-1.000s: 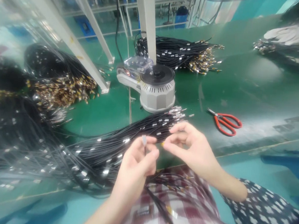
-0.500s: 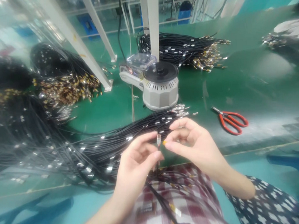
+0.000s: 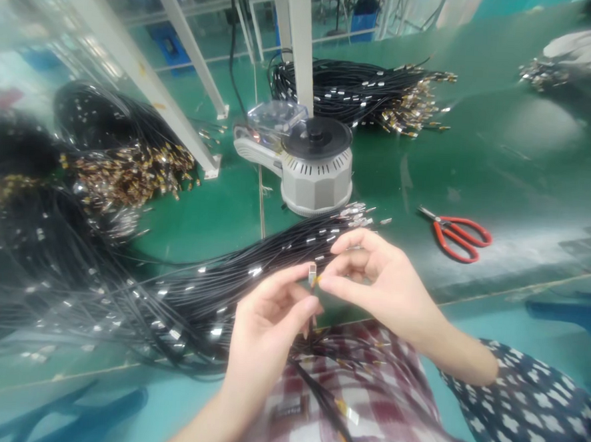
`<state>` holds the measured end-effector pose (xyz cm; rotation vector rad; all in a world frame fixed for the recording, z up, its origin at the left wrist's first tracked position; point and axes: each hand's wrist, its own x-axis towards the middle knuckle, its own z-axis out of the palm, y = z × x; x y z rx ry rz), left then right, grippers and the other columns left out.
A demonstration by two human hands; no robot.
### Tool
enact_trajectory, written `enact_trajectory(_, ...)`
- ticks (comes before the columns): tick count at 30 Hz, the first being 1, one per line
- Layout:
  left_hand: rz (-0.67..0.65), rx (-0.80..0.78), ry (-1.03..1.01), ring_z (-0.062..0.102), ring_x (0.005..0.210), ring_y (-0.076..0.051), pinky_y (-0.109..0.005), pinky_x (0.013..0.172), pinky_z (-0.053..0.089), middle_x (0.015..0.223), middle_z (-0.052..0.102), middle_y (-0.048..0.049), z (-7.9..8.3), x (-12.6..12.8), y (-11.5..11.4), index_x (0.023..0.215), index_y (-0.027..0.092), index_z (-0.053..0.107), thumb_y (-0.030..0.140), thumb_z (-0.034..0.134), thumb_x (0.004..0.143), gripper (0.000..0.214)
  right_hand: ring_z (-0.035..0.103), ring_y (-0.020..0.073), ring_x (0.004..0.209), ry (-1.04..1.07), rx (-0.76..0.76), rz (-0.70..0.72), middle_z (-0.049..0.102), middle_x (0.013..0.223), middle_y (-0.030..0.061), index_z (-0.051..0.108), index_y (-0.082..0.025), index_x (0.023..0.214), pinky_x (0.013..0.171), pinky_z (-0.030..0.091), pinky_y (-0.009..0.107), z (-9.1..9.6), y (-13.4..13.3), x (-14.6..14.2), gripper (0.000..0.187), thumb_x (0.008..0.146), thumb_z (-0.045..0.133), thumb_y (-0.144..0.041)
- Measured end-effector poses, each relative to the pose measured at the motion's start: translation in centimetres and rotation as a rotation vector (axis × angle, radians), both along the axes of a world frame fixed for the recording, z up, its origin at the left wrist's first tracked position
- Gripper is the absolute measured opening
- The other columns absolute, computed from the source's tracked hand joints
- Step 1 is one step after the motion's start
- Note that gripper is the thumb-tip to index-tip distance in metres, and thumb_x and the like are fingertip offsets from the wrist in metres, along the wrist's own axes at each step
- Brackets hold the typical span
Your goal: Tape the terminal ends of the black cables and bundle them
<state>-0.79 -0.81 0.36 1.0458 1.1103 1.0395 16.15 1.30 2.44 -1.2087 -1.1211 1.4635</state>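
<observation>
My left hand (image 3: 272,319) is closed on a black cable just below its silvery metal connector (image 3: 312,273), which points up. My right hand (image 3: 372,269) pinches a small piece of yellow tape (image 3: 317,280) between thumb and forefinger. The tape touches the base of the connector or lies right beside it. Behind both hands runs a thick bundle of black cables (image 3: 274,250) with white labels and metal ends. More cables (image 3: 320,389) lie across my lap on a checked apron (image 3: 388,413).
A round tape dispenser (image 3: 317,175) stands on the green table beyond my hands. Red-handled scissor-like cutters (image 3: 457,236) lie to the right. Other cable bundles (image 3: 343,90) lie at the back and left (image 3: 133,171). White posts (image 3: 181,127) rise from the table. A gloved hand (image 3: 584,46) shows far right.
My right hand has moved slightly left, bringing the yellow tape from just beside the connector up to its base. My left hand stays nearly still with the cable.
</observation>
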Motion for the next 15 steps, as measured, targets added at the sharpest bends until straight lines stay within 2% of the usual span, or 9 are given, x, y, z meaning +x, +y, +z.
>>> enact_trajectory(15, -0.003, 0.026, -0.006, 0.056, 0.054, -0.009, -0.020, 0.051, 0.048, 0.067, 0.065, 0.0030, -0.39, -0.13, 0.14, 0.112, 0.023, 0.069, 0.022, 0.074, 0.080, 0.032, 0.066, 0.0155, 0.067, -0.018, 0.008, 0.000, 0.071, 0.070, -0.0015, 0.052, -0.021, 0.089, 0.066, 0.046, 0.029, 0.07, 0.04, -0.07, 0.028, 0.071, 0.073, -0.018)
